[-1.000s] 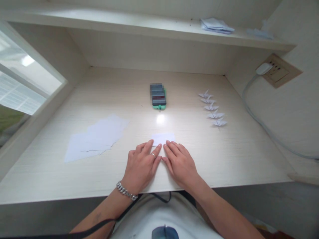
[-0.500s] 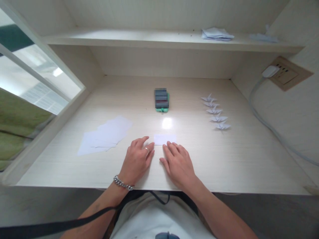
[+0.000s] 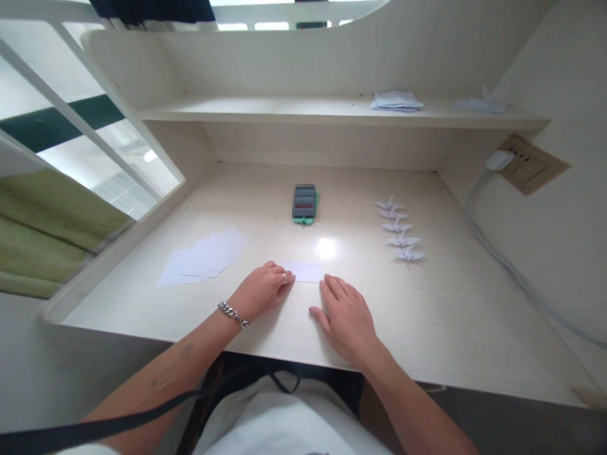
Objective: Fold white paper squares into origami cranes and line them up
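Note:
A small white rectangular piece of paper (image 3: 307, 272) lies flat on the desk in front of me, its long side running left to right. My left hand (image 3: 269, 288), with a ring and a chain bracelet, has its fingers drawn together at the paper's left end. My right hand (image 3: 347, 315) rests palm down at the lower right corner, fingers stretched out and thumb apart. Several loose white paper sheets (image 3: 202, 256) overlap to the left. Several folded paper cranes (image 3: 402, 241) stand in a column to the right.
A phone-like device with a green edge (image 3: 305, 203), its face pixelated, lies behind the paper. A shelf (image 3: 265, 118) spans the back and holds a stack of folded paper (image 3: 396, 100). On the right wall, a white plug with its cable (image 3: 497, 246) sits in a socket (image 3: 533, 167).
My left hand has drawn its fingers together and moved onto the paper's left end. My right hand has shifted slightly to the right corner. The camera view has tilted upward.

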A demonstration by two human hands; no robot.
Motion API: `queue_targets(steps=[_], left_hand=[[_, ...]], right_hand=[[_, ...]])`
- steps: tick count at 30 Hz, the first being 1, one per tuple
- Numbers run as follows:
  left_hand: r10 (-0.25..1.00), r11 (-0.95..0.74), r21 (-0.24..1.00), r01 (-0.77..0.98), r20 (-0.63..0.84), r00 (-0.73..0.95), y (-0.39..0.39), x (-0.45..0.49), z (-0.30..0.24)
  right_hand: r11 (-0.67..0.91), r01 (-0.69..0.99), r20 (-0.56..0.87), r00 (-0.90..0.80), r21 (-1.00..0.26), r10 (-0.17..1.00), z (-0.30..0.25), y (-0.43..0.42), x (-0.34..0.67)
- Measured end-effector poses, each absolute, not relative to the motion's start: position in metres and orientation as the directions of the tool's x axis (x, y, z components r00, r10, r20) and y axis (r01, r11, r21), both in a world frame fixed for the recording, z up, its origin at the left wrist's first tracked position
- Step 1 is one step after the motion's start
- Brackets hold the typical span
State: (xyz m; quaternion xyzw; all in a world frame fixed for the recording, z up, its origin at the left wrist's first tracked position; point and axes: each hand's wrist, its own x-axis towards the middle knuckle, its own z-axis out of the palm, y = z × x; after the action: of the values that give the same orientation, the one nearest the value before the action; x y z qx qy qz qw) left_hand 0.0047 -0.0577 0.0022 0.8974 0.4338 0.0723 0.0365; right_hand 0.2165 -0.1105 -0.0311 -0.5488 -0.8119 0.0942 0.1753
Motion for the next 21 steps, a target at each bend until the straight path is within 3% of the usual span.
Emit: queue_targets(steps=[7, 14, 21], left_hand=[[0.742, -0.670, 0.009, 0.742, -0.024, 0.670, -0.049, 0.007, 0.015], [0.512, -0.858, -0.095, 0.505, -0.251, 0.822, -0.035, 0.022, 0.031], [0.399, -0.916, -0.107, 0.386, -0.148, 0.905, -0.036, 0.018, 0.024]], right_hand=[[0.390, 0.847, 0.339, -0.270, -0.361, 0.901, -0.047, -0.105, 0.222], [0.273, 0.831, 0.474, -0.013, -0.485, 0.881, -0.053, -0.097, 0.222], [0.175, 0.873, 0.460, 0.062, -0.455, 0.886, -0.045, -0.093, 0.213]])
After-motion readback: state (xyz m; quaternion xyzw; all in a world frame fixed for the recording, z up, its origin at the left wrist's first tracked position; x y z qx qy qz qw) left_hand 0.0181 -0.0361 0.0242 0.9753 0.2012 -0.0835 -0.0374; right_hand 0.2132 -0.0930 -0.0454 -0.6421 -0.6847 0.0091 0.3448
